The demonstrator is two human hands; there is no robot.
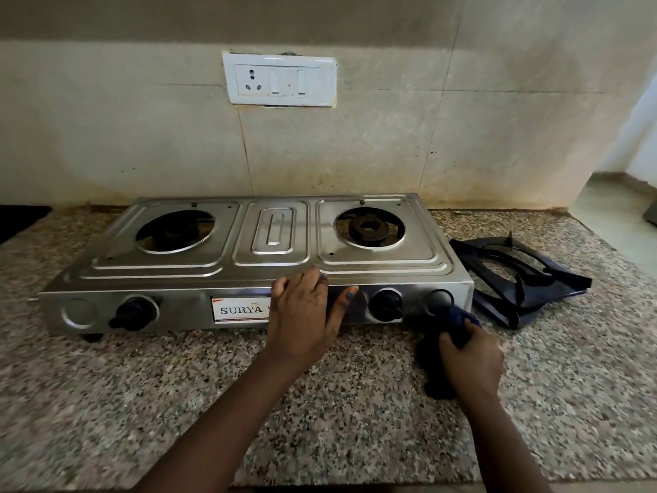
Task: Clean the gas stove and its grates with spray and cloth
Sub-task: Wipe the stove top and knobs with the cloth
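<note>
A steel two-burner gas stove (270, 250) stands on the granite counter with both burners bare. Its two black grates (515, 275) lie stacked on the counter to the right of it. My left hand (305, 311) rests flat on the stove's front edge, fingers spread, covering part of the label. My right hand (469, 357) grips a bunched dark blue cloth (444, 329) pressed against the front panel at the right end, just right of the right knob (385, 304). No spray bottle is in view.
The speckled granite counter (142, 403) runs to the tiled wall, where a white socket-and-switch plate (281, 80) sits above the stove. The left knob (131, 313) sticks out of the front panel. A dark object (17, 222) lies at the far left edge.
</note>
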